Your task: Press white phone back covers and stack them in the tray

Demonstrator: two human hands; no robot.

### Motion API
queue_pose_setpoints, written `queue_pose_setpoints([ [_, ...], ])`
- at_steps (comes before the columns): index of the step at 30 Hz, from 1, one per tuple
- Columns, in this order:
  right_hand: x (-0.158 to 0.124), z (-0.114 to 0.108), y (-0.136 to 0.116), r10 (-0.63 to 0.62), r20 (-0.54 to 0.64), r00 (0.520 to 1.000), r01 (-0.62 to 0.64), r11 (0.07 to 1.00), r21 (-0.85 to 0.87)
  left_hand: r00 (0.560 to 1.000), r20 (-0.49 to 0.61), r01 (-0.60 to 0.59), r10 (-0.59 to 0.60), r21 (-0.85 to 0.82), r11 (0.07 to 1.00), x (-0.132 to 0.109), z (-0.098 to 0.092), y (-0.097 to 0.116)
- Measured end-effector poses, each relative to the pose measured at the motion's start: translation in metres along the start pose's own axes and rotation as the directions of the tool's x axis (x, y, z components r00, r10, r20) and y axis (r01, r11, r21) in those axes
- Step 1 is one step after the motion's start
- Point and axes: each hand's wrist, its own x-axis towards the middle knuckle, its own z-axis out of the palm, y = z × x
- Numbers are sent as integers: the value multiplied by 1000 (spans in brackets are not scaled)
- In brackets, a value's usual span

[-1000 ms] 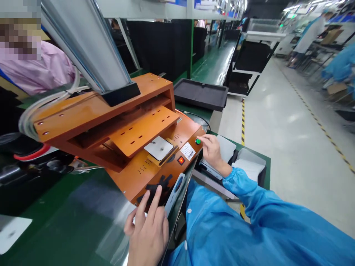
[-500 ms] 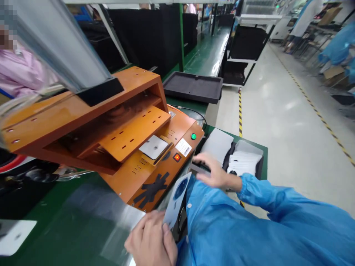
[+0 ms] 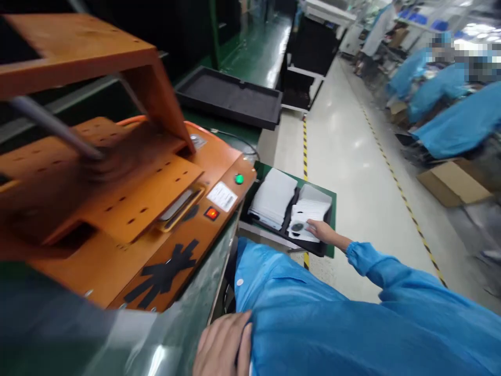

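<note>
My right hand (image 3: pixel 319 230) reaches into the right stack of white panels (image 3: pixel 317 201), its fingers closed on the edge of a white panel with a dark round area (image 3: pixel 298 226). At the bottom centre, my left hand (image 3: pixel 225 344) has its fingers together beside the blue smock; a thin pale edge shows by it, but what it holds is hidden. On the left stands an orange press (image 3: pixel 183 180) with a green button and a lit red switch. Its perforated plate (image 3: pixel 144 196) hangs low over a pale panel in a yellow holder (image 3: pixel 178 209), covering most of it.
Another stack of white panels (image 3: pixel 274 196) fills the left half of the black tray (image 3: pixel 287 237). Behind the press lies a larger dark tray (image 3: pixel 230 96). A cardboard box (image 3: pixel 454 180) and people in blue smocks are at the right.
My right hand has moved right and down onto the stacked panels. The panel with a blue circle at my left hand no longer shows. The press plate now covers more of the panel beneath.
</note>
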Motion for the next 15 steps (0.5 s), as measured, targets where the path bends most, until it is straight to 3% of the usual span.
queue_pose_setpoints([
  [3,-10,17,19,-55,44,998,61,989,-133,998,49,42,-38,-72,996,6,3,22],
  [6,-2,28,37,-173,62,983,183,955,-233,985,82,159,-151,-108,981,8,4,30],
  [9,21,31,39,-417,-11,909,374,824,-425,972,56,232,-227,-112,966,-8,-5,30],
  [10,27,32,29,-524,-25,851,457,765,-454,967,33,253,-251,-112,961,-17,-10,29],
  [12,29,33,-11,-728,-10,685,669,635,-387,949,-52,306,-312,-94,947,-36,-24,25],
  [15,4,37,-119,-946,-6,325,942,324,-89,859,-258,450,-442,-29,893,-59,-55,5],
])
